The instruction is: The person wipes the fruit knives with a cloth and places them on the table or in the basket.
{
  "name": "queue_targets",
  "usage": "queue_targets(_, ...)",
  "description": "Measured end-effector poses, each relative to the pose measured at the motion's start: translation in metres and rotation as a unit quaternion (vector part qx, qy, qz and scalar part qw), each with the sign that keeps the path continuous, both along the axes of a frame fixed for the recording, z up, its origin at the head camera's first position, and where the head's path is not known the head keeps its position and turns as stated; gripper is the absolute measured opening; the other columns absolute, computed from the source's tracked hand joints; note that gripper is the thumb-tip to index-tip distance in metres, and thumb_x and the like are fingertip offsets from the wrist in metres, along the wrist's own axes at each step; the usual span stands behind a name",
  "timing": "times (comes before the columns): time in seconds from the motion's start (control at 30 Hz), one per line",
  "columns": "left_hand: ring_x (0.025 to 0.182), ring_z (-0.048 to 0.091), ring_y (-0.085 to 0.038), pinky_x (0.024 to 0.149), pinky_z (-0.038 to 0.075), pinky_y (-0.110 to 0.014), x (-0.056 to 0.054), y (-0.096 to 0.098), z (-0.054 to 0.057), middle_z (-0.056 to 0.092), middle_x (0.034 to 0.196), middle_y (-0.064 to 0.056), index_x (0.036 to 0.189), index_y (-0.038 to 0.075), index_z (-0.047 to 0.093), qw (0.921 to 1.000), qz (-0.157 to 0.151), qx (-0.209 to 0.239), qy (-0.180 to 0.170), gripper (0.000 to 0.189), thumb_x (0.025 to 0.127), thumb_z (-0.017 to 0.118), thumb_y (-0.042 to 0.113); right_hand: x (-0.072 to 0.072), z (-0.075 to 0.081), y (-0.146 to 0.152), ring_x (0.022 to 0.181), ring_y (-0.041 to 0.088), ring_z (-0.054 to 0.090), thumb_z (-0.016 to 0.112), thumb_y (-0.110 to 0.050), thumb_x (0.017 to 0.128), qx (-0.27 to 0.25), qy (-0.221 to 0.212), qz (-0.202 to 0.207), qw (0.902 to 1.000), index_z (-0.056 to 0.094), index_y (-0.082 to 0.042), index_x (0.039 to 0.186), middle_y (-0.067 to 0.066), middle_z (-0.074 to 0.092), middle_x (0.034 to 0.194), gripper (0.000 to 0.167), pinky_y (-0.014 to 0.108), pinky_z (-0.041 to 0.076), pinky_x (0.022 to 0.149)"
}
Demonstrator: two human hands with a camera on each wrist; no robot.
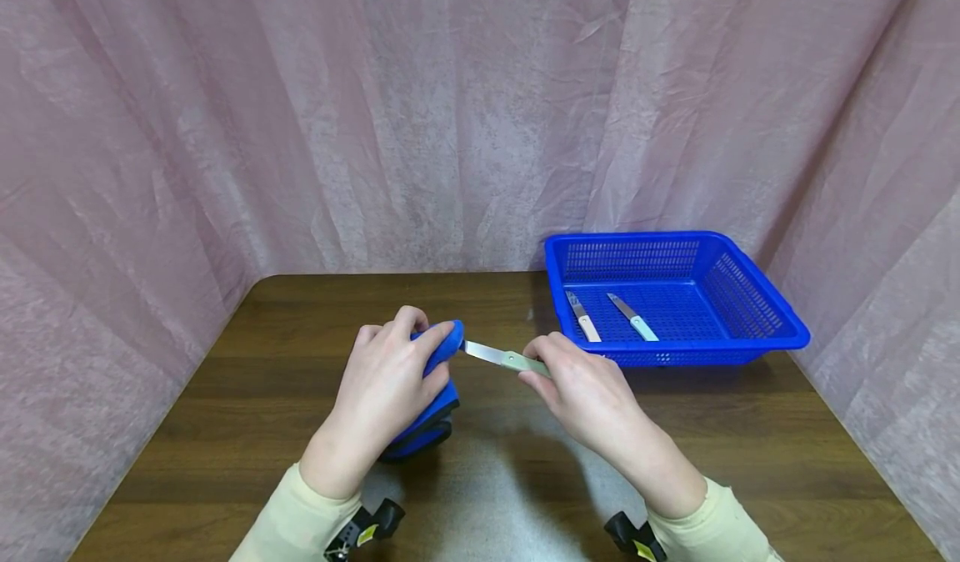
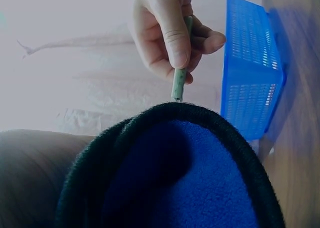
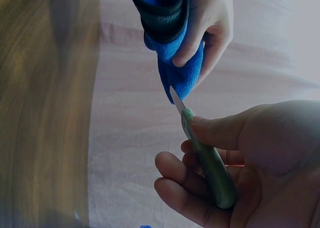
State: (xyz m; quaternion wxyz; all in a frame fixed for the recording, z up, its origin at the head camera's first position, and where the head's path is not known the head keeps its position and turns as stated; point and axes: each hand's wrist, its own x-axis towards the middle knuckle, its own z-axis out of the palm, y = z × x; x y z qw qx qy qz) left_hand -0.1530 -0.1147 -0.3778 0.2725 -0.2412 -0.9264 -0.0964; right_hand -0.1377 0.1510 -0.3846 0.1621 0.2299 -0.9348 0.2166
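Observation:
My left hand (image 1: pixel 392 372) grips a folded blue cloth with dark edging (image 1: pixel 429 422), its fingers bent around the upper fold. The lower part of the cloth hangs beneath the palm. In my right hand (image 1: pixel 588 387) is a small knife with a pale green handle (image 3: pixel 212 170), pinched between thumb and fingers. The knife's blade (image 1: pixel 483 352) points left, its tip right at the cloth's fold. From the left wrist view, the cloth's dark edge (image 2: pixel 175 110) hides most of the blade.
A blue plastic basket (image 1: pixel 675 347) stands at the back right of the wooden table (image 1: pixel 300 362). Inside lie a knife with a pale pink handle (image 1: pixel 588 327) and one with a light mint handle (image 1: pixel 642 327). Pinkish curtains (image 1: pixel 450 128) hang behind the table and at its sides.

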Motion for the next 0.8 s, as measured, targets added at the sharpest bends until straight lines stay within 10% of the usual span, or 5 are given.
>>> queue_targets(0.8, 0.090, 0.069, -0.026, 0.086, 0.053, -0.056, -0.0017, -0.0052, 0.0042, 0.067, 0.114, -0.011, 0.134, 0.017, 0.080, 0.9996, 0.010, 0.023, -0.012, 0.043, 0.091, 0.079, 0.018, -0.0013, 0.0002, 0.0010, 0.070, 0.011, 0.055, 0.084, -0.020, 0.100, -0.002, -0.005, -0.006, 1.0000, 0.072, -0.015, 0.108, -0.006, 0.064, 0.093, 0.015, 0.034, 0.049, 0.059)
